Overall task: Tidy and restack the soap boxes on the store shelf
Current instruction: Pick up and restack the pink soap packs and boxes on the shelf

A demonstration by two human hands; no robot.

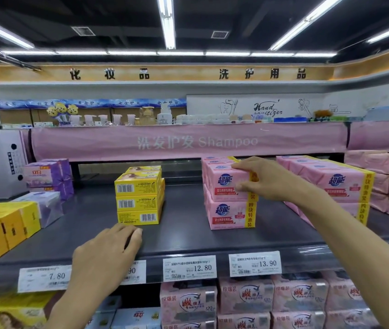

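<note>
Nearest us, at about seven o'clock in our view, our left hand (108,255) rests on the front of the dark grey flat shelf (188,238), just above the white paper price labels (189,269). Its fingers are loosely bent and hold nothing, their tips near the stack of yellow cardboard soap boxes (138,203) at its twelve o'clock. Farther in, at three o'clock from that stack, our right hand (260,179) grasps the upper pink plastic-wrapped soap pack (226,184), fingers over its top edge and thumb on its front; it sits on a second pink soap pack (231,214), with the long pink banner (188,141) beyond at twelve o'clock.
</note>
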